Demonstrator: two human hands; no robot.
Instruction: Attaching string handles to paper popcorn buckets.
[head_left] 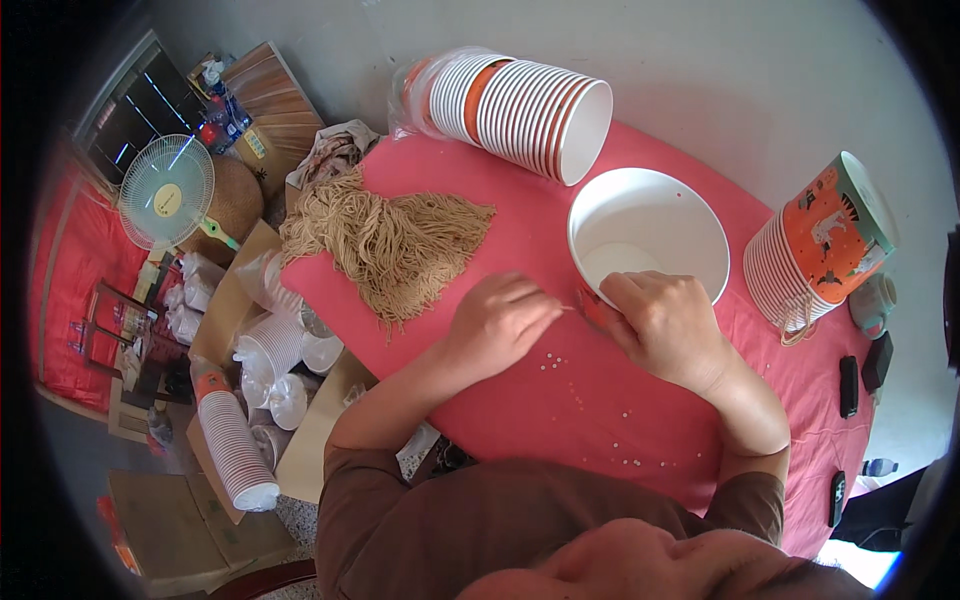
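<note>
A large paper bucket (705, 255), white inside with orange on its outer wall, lies tilted on the pink-covered table with its mouth facing up. My right hand (665, 325) is closed over its near rim, fingers inside and thumb against the orange outside. Just left of the bucket, my left hand (505, 325) pinches a thin, light cord whose short end shows at the fingertips, close to the bucket wall. A big bundle of tan cords (400, 245) is spread on the table beyond my left hand.
Stacked white paper buckets (530, 110) lie along the wall. Another upright stack (800, 260), orange-patterned on top, has a cord loop hanging from it. Small paper dots (627, 414) dot the pink cloth (490, 420). A cardboard box (300, 460) with wrapped cups stands left.
</note>
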